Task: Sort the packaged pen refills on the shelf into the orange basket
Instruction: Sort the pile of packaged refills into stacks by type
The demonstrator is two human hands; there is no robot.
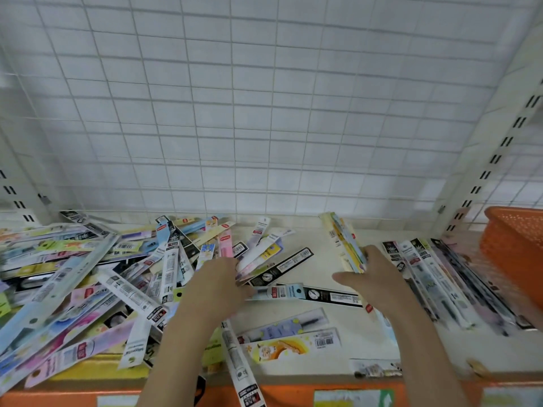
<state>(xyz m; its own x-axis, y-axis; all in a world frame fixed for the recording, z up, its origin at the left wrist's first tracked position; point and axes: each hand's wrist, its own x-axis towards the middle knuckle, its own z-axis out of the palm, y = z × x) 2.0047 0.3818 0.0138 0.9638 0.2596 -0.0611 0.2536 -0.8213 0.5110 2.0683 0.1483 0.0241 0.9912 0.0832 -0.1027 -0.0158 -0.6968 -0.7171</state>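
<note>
A big loose heap of packaged pen refills covers the left half of the white shelf. My left hand rests on the heap's right edge, fingers curled on a few thin packs there. My right hand grips a small upright bundle of yellowish refill packs, held on edge above the shelf. A row of dark and clear refill packs lies flat to the right of that hand. The orange basket stands at the far right, partly cut off by the frame.
A white wire grid backs the shelf, with slotted uprights on both sides. Single packs lie near the front edge, one hanging over the orange shelf lip.
</note>
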